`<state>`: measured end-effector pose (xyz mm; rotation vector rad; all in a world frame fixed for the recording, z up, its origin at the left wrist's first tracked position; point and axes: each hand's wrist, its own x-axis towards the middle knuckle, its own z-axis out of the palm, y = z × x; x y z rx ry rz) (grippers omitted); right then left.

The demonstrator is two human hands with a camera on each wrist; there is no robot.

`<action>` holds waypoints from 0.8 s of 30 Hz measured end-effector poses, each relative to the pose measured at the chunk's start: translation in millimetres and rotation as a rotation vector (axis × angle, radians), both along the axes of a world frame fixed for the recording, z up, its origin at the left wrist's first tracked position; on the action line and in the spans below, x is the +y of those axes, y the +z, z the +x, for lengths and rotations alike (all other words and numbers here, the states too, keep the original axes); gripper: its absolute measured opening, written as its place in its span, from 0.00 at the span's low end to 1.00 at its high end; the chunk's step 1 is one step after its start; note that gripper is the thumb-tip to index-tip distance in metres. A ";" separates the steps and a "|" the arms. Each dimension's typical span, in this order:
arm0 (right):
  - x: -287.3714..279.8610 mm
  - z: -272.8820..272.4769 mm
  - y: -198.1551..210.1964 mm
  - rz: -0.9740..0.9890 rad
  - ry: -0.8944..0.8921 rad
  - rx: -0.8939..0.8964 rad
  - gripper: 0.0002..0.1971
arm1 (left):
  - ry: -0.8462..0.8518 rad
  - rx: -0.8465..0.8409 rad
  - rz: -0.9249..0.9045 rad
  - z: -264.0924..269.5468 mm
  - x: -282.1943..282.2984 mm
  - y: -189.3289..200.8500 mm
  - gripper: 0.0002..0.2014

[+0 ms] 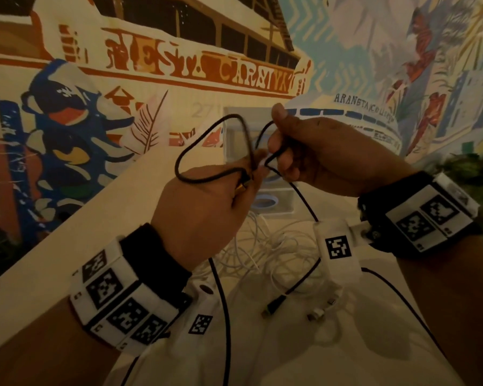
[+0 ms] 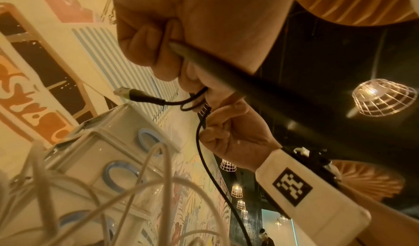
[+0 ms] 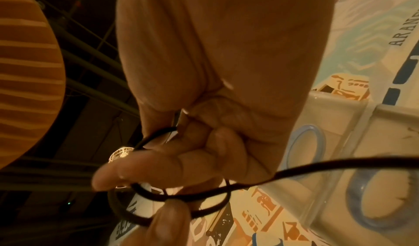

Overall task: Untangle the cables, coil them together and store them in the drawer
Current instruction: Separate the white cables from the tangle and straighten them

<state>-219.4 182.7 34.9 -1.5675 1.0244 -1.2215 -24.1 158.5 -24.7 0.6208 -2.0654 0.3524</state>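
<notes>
Hands meet above a pale desk (image 1: 67, 240) before a painted mural wall. On the left, the left hand (image 1: 204, 207) curls around a black cable (image 1: 184, 151), which loops up and left from its fingers. To the right, touching it, the right hand (image 1: 315, 151) pinches the same cable between thumb and curled fingers; the rest hangs down toward the near edge. Below the hands, white cables (image 1: 262, 246) lie tangled on the desk. Farther back stands a white drawer unit (image 1: 234, 135) with blue ring handles.
</notes>
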 end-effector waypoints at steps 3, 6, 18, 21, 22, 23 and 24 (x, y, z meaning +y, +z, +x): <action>3.7 2.7 5.7 -0.039 -0.006 -0.014 0.24 | -0.082 0.018 -0.098 -1.8 2.9 1.4 0.18; 4.6 -1.3 10.4 -0.045 0.031 -0.029 0.34 | -0.118 0.104 -0.040 -6.1 6.5 7.4 0.10; 2.6 -1.5 -7.8 -0.089 -0.152 1.154 0.17 | 0.012 0.303 0.151 30.7 -12.3 43.1 0.11; 18.0 -12.0 6.1 -0.081 -0.196 0.985 0.22 | 0.055 0.300 0.168 42.1 -9.9 47.1 0.09; 26.0 -15.8 10.7 -0.114 -0.215 0.910 0.23 | 0.063 0.303 0.181 45.2 -9.0 48.0 0.09; 33.6 -19.6 14.1 -0.151 -0.227 0.853 0.24 | 0.065 0.312 0.194 48.0 -7.8 49.2 0.09; 41.5 -22.4 17.0 -0.181 -0.231 0.821 0.22 | 0.060 0.329 0.203 50.6 -6.0 51.0 0.09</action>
